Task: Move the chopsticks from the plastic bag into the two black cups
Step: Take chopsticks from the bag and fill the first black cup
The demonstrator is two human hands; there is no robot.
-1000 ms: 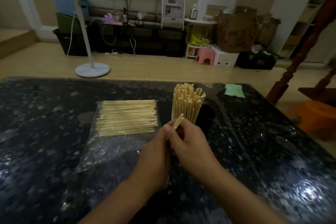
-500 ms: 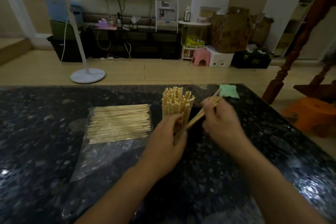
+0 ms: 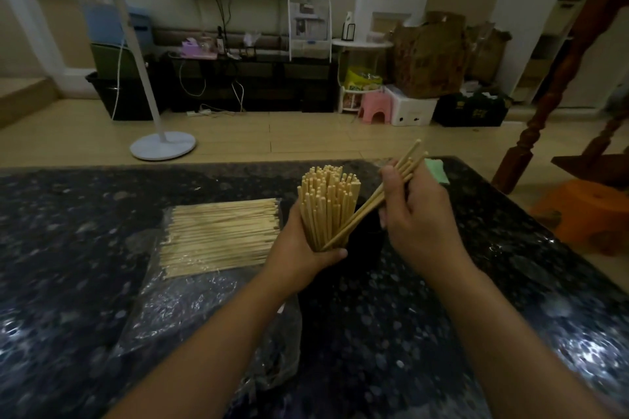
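Observation:
A clear plastic bag [image 3: 190,296] lies on the dark speckled table [image 3: 68,221], with a flat stack of pale chopsticks [image 3: 221,235] in its far end. Right of it a thick bundle of chopsticks [image 3: 328,204] stands upright in a black cup that my left hand [image 3: 303,248] wraps around and mostly hides. A second black cup [image 3: 364,238] stands just right of it, hard to make out against the table. My right hand [image 3: 412,211] holds a few chopsticks [image 3: 384,187] slanted, their lower ends down near the first cup's rim.
A green cloth [image 3: 437,170] lies at the table's far right edge. Beyond the table, a white fan stand [image 3: 163,144] rises from the wooden floor, and a wooden post [image 3: 551,85] and an orange stool [image 3: 589,214] stand to the right.
My right hand went from beside the left hand up and right, carrying a few chopsticks tilted. My left hand shifted onto the cup with the upright bundle. The view moved closer.

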